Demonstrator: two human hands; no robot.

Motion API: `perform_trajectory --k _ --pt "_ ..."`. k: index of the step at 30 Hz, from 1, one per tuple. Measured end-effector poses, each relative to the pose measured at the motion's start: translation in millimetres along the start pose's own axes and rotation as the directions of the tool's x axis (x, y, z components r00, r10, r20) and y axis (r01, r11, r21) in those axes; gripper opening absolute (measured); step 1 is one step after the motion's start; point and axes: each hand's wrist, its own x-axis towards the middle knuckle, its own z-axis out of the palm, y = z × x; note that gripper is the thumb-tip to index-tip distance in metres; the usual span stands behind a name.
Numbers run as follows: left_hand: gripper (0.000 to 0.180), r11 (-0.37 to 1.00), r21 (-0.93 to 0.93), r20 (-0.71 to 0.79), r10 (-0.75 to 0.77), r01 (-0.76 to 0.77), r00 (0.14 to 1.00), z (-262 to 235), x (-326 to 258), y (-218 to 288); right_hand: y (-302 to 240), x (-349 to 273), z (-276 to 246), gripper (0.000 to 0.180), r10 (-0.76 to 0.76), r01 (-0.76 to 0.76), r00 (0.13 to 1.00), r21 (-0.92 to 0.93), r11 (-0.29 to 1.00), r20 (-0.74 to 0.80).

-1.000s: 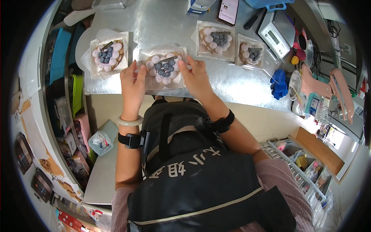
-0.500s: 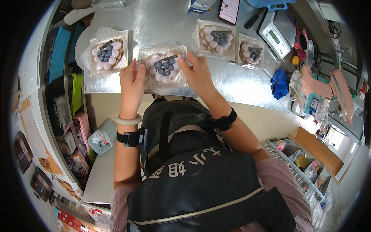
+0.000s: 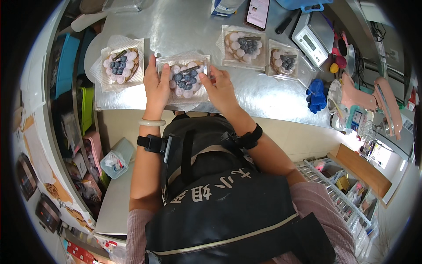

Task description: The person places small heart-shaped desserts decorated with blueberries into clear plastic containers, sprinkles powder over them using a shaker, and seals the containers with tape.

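A clear plastic box [image 3: 201, 95] at the front edge of the metal table holds a tart [image 3: 187, 80] topped with pale pink cream dollops, blueberries and a dark stick. My left hand [image 3: 157, 86] grips the box's left side, its thumb along the upper edge. On the opposite side my right hand [image 3: 220, 87] holds the box, thumb over the near corner and fingers behind the edge. To the left sits a similar blueberry tart [image 3: 118, 66] on patterned paper. Two more boxed tarts, a larger one [image 3: 242, 46] and a smaller one [image 3: 283, 61], lie to the right.
The metal table [image 3: 184, 26] also bears a phone [image 3: 257, 13], a kitchen scale [image 3: 310, 42], a black-handled tool [image 3: 285, 25] and a crumpled blue cloth or glove [image 3: 316, 96]. A pink stand mixer [image 3: 365, 99] stands far right. Shelves with coloured bins [image 3: 67, 64] line the left.
My left hand has shifted right and up, closer against the box's side. My right hand has its fingers more curled around the right edge. The view has shifted slightly.
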Motion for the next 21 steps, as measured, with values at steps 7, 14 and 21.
perform_trajectory --k 7,14,21 --pt "0.051 1.0 0.001 0.072 0.005 -0.006 0.997 -2.1 8.6 0.3 2.7 0.9 5.0 0.06 -0.019 0.021 0.999 0.067 0.998 -0.029" --pt "0.039 0.977 0.201 0.128 0.052 -0.077 0.99 -12.7 -14.7 6.2 9.1 -9.2 0.7 0.041 0.004 -0.005 0.994 0.009 1.0 0.113" --pt "0.035 0.992 0.124 0.113 0.02 -0.034 0.993 -10.9 -25.2 14.1 12.0 16.5 7.2 0.037 -0.008 0.03 0.993 0.181 0.983 -0.119"
